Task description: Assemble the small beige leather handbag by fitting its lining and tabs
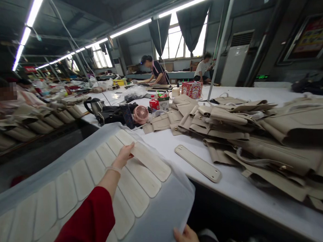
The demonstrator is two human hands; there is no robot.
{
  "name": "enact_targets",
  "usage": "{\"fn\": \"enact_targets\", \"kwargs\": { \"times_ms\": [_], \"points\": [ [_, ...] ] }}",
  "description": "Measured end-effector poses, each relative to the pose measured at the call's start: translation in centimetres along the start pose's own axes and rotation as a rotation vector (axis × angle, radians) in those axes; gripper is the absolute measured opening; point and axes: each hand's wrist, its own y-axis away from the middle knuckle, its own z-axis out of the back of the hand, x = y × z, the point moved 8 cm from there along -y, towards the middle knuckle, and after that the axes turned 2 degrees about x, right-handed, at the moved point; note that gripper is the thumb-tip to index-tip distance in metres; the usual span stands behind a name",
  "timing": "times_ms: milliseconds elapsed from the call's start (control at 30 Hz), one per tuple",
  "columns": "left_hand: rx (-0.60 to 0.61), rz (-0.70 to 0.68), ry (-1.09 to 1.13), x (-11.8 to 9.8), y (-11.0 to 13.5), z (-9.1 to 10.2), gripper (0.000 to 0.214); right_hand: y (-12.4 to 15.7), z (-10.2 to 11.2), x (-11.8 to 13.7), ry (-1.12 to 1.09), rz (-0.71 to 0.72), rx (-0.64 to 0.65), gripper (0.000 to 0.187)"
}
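My left hand [123,157], reaching out from a red sleeve, pinches the far end of a long cream panel with rounded corners [152,162]. Rows of similar panels [91,166] lie side by side on a pale grey sheet [162,218]. At the bottom of the view my right hand [188,240] grips the near edge of that sheet, thumb on top; its other fingers are partly hidden. To the right of the sheet, a beige leather strip with metal fittings at its ends [197,163] lies on the white table [166,146].
Beige leather bag pieces [250,129] are heaped on the right. A pink fan [140,114], a kettle [95,106], a red bottle [154,103] and a red box [191,90] stand farther back. A dark gap separates sheet and table at the front. Other people work beyond.
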Motion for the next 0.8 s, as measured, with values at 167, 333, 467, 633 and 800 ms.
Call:
{"fn": "enact_targets", "kwargs": {
  "times_ms": [167,333,467,633,800],
  "points": [
    [0.149,0.105,0.215,3.5,4.2,-5.1,0.024,0.6,-0.8,0.4,-0.031,-0.026,-0.002,0.046],
    [-0.009,0.060,0.430,2.9,6.9,-5.6,0.013,1.4,-1.7,2.1,0.034,-0.055,0.028,0.053],
    [-0.057,-0.132,0.633,-3.0,10.2,-2.9,0.010,2.3,-2.4,2.6,0.063,-0.113,0.026,0.049],
    [-0.019,-0.395,0.677,-9.9,17.0,-1.0,0.009,4.1,-2.2,4.4,0.087,-0.146,0.038,0.049],
    [0.043,-0.579,0.374,-11.9,25.5,-4.8,0.031,10.3,-0.3,18.4,0.400,0.375,-0.090,0.061]
  ]
}}
